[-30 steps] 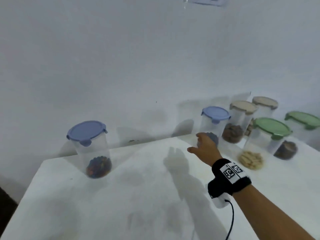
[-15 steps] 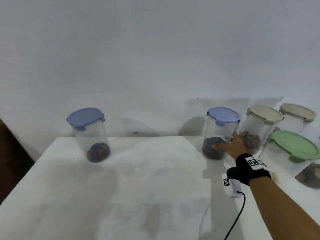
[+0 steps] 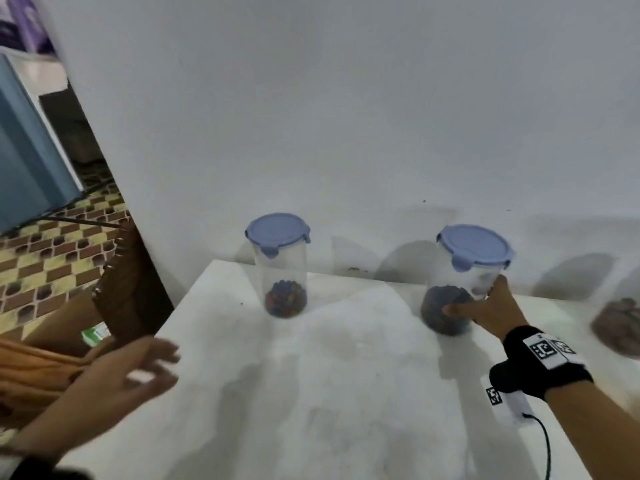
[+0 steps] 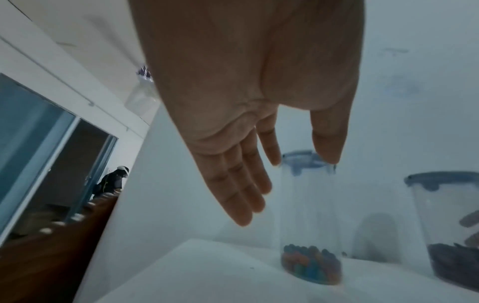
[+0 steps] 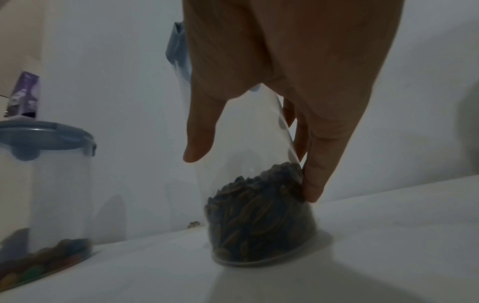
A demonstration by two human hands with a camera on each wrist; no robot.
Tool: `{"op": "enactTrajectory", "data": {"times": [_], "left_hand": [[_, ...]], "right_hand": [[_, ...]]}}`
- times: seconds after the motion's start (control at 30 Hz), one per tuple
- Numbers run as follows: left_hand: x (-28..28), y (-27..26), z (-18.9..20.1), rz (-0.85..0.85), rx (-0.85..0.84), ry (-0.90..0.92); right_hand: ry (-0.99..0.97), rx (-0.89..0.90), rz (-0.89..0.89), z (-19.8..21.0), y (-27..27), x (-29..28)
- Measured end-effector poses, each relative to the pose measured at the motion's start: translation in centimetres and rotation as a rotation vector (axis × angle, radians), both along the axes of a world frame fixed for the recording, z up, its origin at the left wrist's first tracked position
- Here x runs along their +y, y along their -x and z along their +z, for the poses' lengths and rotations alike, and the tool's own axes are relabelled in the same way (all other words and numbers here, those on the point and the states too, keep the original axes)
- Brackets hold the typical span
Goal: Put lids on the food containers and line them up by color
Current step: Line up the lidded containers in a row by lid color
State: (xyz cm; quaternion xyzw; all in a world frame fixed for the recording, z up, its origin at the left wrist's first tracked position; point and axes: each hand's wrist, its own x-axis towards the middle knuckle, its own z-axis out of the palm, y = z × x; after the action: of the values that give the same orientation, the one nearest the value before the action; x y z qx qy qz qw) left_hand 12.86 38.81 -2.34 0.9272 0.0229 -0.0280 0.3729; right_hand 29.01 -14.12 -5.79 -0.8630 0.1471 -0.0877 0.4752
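Note:
Two clear containers with blue lids stand on the white table (image 3: 311, 393). The left container (image 3: 282, 268) (image 4: 309, 225) (image 5: 39, 194) holds colourful pieces and stands near the back left corner. The right container (image 3: 464, 282) (image 5: 256, 205) holds dark seeds; my right hand (image 3: 485, 306) (image 5: 272, 102) grips its lower side, thumb in front and fingers behind. It leans slightly in the right wrist view. My left hand (image 3: 135, 368) (image 4: 246, 143) hovers with straight fingers over the table's left edge, short of the left container, and holds nothing.
A blurred container with brown contents (image 3: 620, 323) shows at the right edge. The white wall (image 3: 346, 133) runs close behind the containers. Left of the table are a wooden chair back (image 3: 121, 289) and a patterned floor (image 3: 52, 265).
The dark-seed container has moved left along the table in my right hand, closer to the other blue-lidded one. My left hand has come into view at the left.

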Motion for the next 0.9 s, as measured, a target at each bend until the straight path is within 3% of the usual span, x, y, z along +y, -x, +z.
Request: {"op": "enactTrajectory", "data": {"times": [0.07, 0.17, 0.3, 0.43, 0.67, 0.83, 0.9], "left_hand": [[-0.2, -5.6, -0.3, -0.066, -0.055, 0.016], [-1.7, -12.5, -1.7, -0.023, -0.073, 0.183], [-5.1, -17.6, -3.5, -0.031, -0.042, 0.263], [-8.6, -19.0, -5.3, -0.076, -0.084, 0.317], [-11.1, -20.0, -6.9, 0.048, -0.141, 0.360], [-11.6, -20.1, -7.0, 0.063, -0.140, 0.389], [-11.9, -20.0, -6.9, 0.061, -0.136, 0.393]], "right_hand": [[-0.013, 0.004, 0.024, -0.5, -1.0, 2.2], [-0.027, -0.002, 0.076, -0.7, -2.2, 5.9], [-0.040, -0.001, 0.118, -0.8, -3.2, 10.4], [-0.050, -0.025, 0.123, -0.9, -3.6, 14.0], [-0.014, -0.018, 0.184, -1.4, -3.8, 15.7], [-0.195, 0.000, 0.432, -0.7, -3.7, 13.5], [-0.253, 0.038, 0.454, -0.4, -4.1, 13.0]]}}
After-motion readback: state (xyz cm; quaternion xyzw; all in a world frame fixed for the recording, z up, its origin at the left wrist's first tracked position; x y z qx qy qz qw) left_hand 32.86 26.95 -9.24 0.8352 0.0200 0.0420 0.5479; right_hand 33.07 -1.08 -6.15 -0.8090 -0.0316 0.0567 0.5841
